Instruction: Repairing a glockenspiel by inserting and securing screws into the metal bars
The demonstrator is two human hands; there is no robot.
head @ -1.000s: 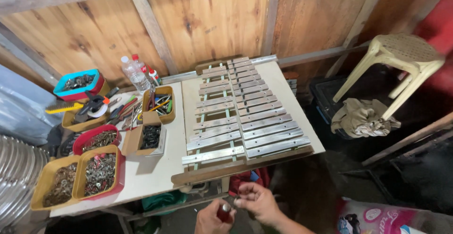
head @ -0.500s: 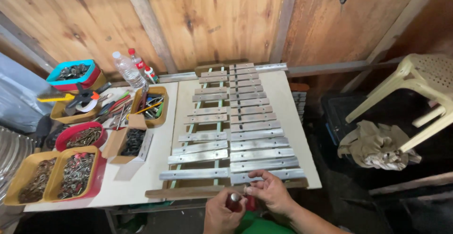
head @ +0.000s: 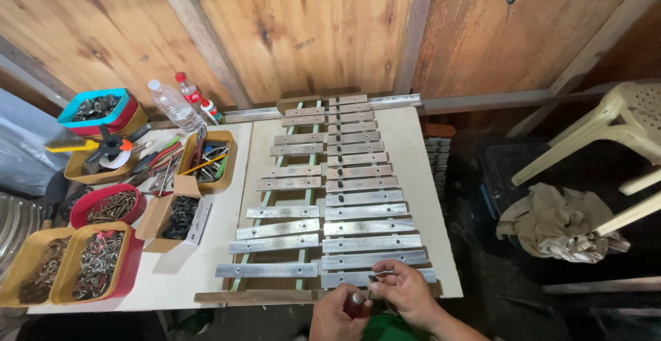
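Head view: a red-handled screwdriver (head: 356, 301) is clamped in the left hand's (head: 337, 317) grip, its tip steadied by the right hand's (head: 406, 291) pinched fingers at the nearest metal bar (head: 377, 277), laid across the frame on the worktop (head: 206, 272) edge, within reach.

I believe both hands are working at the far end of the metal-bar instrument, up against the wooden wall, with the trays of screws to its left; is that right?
Not quite. The head view shows the left hand and right hand at the near end of the metal-bar instrument, by the table's front edge, not against the wooden wall. The trays of screws are indeed on its left.
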